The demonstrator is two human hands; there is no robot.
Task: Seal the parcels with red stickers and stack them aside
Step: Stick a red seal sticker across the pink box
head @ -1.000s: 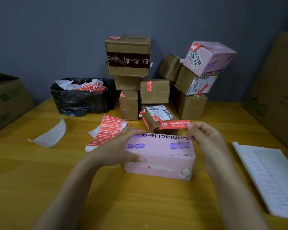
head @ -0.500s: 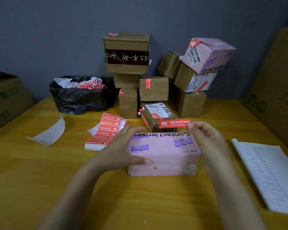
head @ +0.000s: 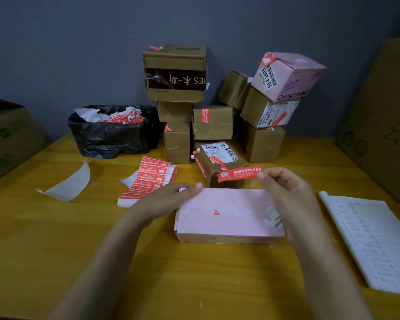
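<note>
I noted the pink box (head: 229,213) lying flat on the counter (head: 56,250), broad face up, its seam carrying torn white tape and a scrap of red. The left hand (head: 164,199) rested on its far left corner, fingers (head: 189,188) laid nearly straight, evidently to steady it; the thumb was hidden. The right hand (head: 286,188) pinched one end of a thin printed red sticker (head: 239,174) above the far edge, apparently clear of the cardboard, likely for alignment. Sealed parcels (head: 213,122) stood stacked behind.
</note>
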